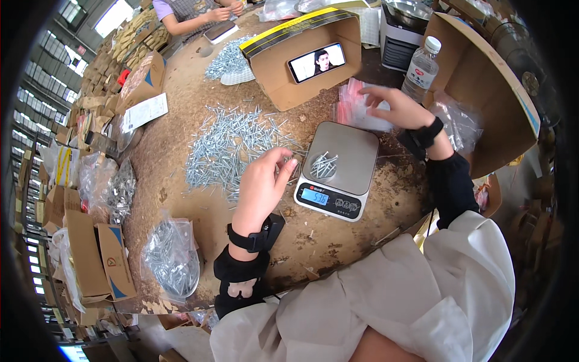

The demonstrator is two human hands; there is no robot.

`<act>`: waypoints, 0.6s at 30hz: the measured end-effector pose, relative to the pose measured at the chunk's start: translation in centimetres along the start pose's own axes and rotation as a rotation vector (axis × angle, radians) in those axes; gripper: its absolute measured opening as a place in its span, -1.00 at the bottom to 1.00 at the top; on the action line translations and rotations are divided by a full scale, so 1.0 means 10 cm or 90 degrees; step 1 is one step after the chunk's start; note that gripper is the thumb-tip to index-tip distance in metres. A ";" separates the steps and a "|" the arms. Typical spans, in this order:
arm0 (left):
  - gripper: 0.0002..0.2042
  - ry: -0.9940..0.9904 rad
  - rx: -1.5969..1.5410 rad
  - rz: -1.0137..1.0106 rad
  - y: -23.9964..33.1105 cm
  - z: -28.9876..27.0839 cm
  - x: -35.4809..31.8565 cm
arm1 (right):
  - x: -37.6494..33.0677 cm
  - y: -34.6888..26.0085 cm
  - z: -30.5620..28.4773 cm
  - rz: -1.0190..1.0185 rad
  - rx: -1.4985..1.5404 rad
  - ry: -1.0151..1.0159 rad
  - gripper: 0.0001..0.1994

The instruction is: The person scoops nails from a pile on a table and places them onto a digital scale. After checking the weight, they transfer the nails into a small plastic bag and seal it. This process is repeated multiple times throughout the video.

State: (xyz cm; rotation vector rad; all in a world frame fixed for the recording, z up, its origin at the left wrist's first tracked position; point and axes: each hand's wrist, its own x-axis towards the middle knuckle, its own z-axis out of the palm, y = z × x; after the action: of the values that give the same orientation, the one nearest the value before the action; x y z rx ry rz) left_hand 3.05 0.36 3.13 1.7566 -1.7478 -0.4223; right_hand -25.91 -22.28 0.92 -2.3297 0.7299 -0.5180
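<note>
A small digital scale point(353, 154) with a steel platform stands in the middle of the brown table, a little heap of silver screws point(324, 166) on its left part. My left hand point(263, 184) hovers just left of the scale, fingers pinched together; a few screws may be in them, but I cannot tell. A big loose pile of silver screws point(226, 148) lies to its left. My right hand point(395, 105) reaches behind the scale and rests with spread fingers on a stack of small clear bags with red tops point(356, 111).
A cardboard box point(304, 57) with a phone point(316, 62) propped in it stands behind the scale. A water bottle point(422, 69) and a large open carton point(482, 90) are at the right. Another person's hands point(220, 12) work at the far side. A bag of screws point(172, 256) lies at the near left.
</note>
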 end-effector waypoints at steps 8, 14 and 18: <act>-0.86 -0.018 0.025 0.113 0.23 0.12 0.33 | -0.04 0.47 0.31 0.131 -0.258 0.122 -0.70; -0.81 -0.087 0.089 0.132 0.33 0.29 0.41 | -0.05 0.45 0.27 0.178 -0.213 0.081 -0.72; -0.82 -0.024 0.179 0.188 0.36 0.44 0.39 | -0.05 0.44 0.26 0.174 -0.210 0.078 -0.74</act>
State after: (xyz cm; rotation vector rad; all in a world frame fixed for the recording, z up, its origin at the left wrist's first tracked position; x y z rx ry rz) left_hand -2.21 -4.05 2.82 1.6417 -2.1369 -0.0862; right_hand -26.58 -23.63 -4.00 -2.4539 1.2518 -0.4469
